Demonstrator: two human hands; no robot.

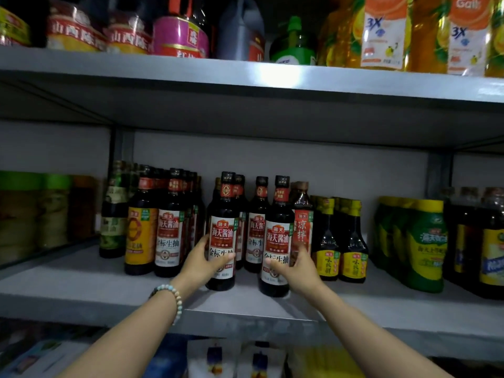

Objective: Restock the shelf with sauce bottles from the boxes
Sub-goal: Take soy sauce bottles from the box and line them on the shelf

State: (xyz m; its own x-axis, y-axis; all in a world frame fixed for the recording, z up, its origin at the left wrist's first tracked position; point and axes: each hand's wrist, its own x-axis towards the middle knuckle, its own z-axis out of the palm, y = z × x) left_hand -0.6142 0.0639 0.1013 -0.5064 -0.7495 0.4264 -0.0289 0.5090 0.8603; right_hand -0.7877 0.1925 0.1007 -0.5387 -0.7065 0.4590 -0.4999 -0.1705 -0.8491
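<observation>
— Where are the two bottles?
— Both upright on the shelf (81,290), near its front edge. The left hand (203,261) has its fingers (223,260) curled round the left bottle (222,233), and the right hand (296,268) grips the right bottle (276,241).
— Any room around them?
— There's a gap between the two and bare shelf at front left. A red-label bottle (301,227) stands just beside the right one, perhaps touching.
</observation>
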